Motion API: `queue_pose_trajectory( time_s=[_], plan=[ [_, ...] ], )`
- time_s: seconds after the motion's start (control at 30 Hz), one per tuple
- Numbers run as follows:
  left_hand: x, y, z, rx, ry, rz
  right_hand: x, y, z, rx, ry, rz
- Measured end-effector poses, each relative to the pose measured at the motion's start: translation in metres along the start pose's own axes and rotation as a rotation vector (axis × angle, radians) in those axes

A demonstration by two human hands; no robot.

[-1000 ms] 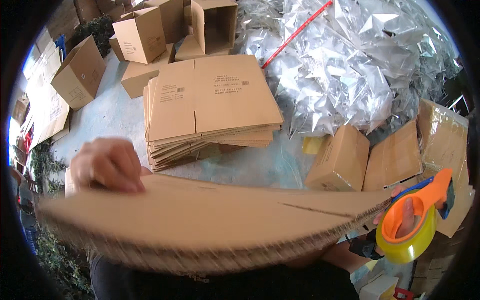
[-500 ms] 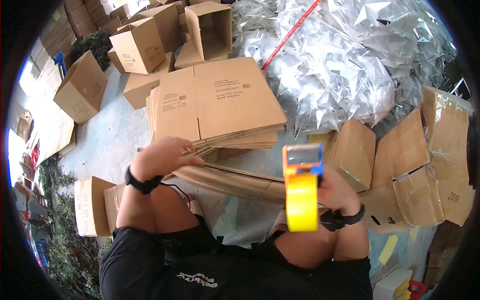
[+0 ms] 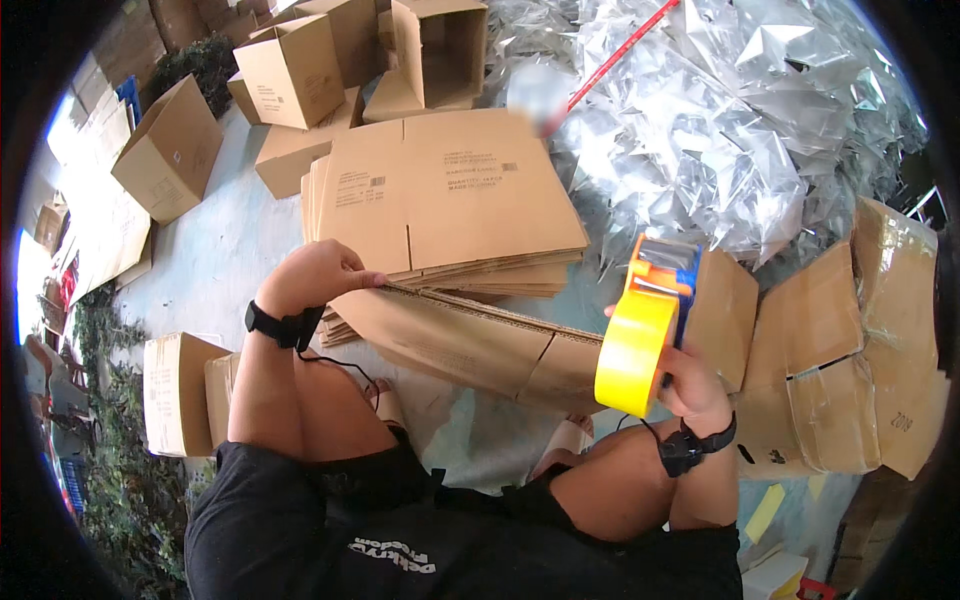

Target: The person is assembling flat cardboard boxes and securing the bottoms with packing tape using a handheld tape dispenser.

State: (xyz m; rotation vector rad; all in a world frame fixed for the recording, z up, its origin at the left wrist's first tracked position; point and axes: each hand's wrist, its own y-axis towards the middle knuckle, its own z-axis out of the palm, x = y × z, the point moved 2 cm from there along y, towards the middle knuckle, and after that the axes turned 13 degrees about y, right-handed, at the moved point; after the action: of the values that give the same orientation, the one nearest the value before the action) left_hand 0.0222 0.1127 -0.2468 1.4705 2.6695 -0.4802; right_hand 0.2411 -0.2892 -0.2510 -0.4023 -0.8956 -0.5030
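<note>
A folded-flat cardboard box (image 3: 480, 350) stands on edge between my knees, its long side facing me. My left hand (image 3: 325, 273) is closed on its upper left corner, thumb along the edge. In my right hand (image 3: 690, 388) is a tape dispenser (image 3: 662, 268) with a blue and orange body and a wide yellow roll, held at the box's right end. The dispenser hides that end, and I cannot tell whether the right fingers also touch the cardboard. Just beyond lies a stack of flat cardboard boxes (image 3: 480, 205), printed on top.
Opened boxes (image 3: 290, 75) stand at the back left, another box (image 3: 170, 150) nearer. Silvery plastic film (image 3: 710, 130) is heaped at the back right. Large cartons (image 3: 830, 350) stand on my right. Green foliage (image 3: 130, 480) and a small box (image 3: 180, 395) are on my left.
The flat box has been tilted up, its upper edge now showing. My left hand has closed on its corner. My right hand with the tape dispenser has moved right and slightly up.
</note>
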Motion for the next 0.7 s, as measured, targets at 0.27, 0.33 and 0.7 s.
queue_pose_trajectory(
  time_s=[0.27,0.33,0.7],
  plan=[
    [-0.004,0.000,0.000,-0.027,0.069,0.019,-0.003,-0.004,0.003,0.055,0.154,-0.042],
    [-0.005,-0.001,0.002,-0.043,0.050,0.026,0.006,0.001,0.019,0.101,-0.224,-0.159],
    [-0.004,0.033,-0.009,0.003,0.045,0.086,-0.044,0.003,0.052,0.310,-1.538,-0.252]
  ],
)
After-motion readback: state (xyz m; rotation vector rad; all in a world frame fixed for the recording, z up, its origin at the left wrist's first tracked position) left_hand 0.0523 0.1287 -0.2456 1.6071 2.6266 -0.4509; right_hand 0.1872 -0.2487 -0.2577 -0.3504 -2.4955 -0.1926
